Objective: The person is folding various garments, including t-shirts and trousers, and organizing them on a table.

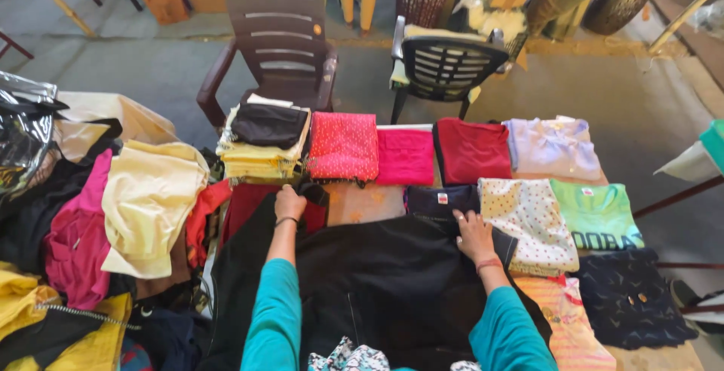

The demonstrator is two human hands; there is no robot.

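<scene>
A large black garment [377, 280] lies spread on the table in front of me. My left hand [289, 203] rests on its far left corner, fingers curled down on the cloth near a dark red piece [245, 201]. My right hand [472, 235] presses flat on the garment's far right edge, beside a folded navy shirt [441, 199] and a white dotted top [528, 220]. Both arms wear teal sleeves. Whether the left hand pinches the cloth or only presses on it is unclear.
Folded clothes line the table: a yellow stack topped with black [264, 141], red dotted [343, 145], pink [406, 156], dark red [473, 150], lilac [553, 147], green [597, 215]. A loose heap [113, 220] lies left. Two plastic chairs [275, 32] stand beyond.
</scene>
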